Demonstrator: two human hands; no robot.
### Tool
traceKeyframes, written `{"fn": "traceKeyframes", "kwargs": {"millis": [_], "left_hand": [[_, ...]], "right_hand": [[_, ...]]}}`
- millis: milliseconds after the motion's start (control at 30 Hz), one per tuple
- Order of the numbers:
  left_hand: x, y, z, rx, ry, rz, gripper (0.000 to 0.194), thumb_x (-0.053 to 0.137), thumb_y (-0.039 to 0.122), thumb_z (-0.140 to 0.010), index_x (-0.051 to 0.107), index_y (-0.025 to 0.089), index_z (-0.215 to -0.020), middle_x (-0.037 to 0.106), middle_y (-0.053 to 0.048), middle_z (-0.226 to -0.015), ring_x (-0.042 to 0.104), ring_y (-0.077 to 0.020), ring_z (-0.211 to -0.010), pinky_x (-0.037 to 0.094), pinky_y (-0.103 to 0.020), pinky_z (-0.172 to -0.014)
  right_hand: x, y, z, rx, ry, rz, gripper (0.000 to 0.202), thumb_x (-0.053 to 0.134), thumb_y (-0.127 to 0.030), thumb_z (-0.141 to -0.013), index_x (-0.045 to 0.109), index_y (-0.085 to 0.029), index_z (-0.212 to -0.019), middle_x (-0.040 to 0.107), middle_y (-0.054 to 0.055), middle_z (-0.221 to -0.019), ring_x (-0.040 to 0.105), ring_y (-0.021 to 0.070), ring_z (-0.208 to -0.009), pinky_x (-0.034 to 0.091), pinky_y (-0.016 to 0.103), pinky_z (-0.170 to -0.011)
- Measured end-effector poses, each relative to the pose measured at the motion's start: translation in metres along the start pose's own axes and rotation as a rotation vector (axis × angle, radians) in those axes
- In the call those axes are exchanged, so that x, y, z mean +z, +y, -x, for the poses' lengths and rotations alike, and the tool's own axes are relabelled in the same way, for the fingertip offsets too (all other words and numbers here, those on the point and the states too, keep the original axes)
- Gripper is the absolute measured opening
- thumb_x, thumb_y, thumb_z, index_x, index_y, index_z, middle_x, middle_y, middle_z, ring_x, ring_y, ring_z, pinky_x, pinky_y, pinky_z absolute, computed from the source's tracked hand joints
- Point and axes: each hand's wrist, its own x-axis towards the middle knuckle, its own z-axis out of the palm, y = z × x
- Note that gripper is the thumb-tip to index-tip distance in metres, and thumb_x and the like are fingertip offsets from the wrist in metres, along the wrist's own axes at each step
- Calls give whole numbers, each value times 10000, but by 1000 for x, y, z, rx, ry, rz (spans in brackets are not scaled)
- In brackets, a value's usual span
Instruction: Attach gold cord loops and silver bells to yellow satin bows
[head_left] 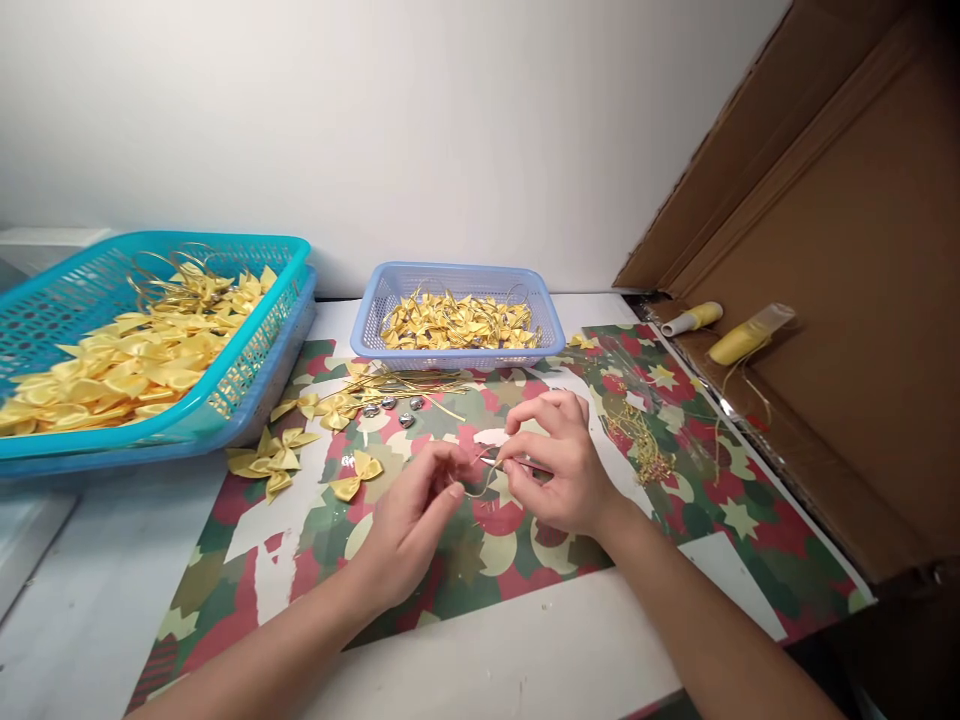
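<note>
My left hand is closed in a pinch on one end of a thin gold cord. The cord curves across to my right hand, whose thumb and fingertips are pinched on its other part. A slim tool with a pointed metallic tip also sticks out from the right fingers; its kind is hard to make out. Left of the hands lies a yellow satin bow. Beyond them are several small silver bells and a bundle of gold strands.
A turquoise basket full of yellow bows stands at left, stacked on a blue one. A lilac basket of bows with gold loops is at the back. Gold cord clippings lie at right. Two yellow-wrapped tubes rest by the cardboard wall.
</note>
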Motion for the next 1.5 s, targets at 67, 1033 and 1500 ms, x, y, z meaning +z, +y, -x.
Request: {"fn": "traceKeyframes", "kwargs": {"millis": [67,1033,1500], "left_hand": [[1,4,2,146,-12,-134,237,440,222,-926,495,265,-1153,519,-74,-1223,477,-242,-1144,403,-354,-906],[-2,2,-1,13,-43,-132,360,333,318,-963,315,207,-621,307,43,-594,289,-120,-532,250,-253,-504],[-2,1,-2,-7,-57,-80,378,358,341,-958,377,200,-609,344,36,-596,314,-124,-537,254,-261,-513]], "right_hand": [[0,-2,0,-16,-40,7,137,554,-163,-785,642,-226,-702,643,13,-893,491,208,-929,331,393,-835],[1,-5,0,107,-84,-104,101,619,-230,-749,675,-244,-833,644,14,-921,509,207,-898,348,389,-842],[9,-9,4,115,-122,-121,132,581,-172,-814,675,-249,-764,674,-14,-909,501,188,-915,311,363,-812]]}}
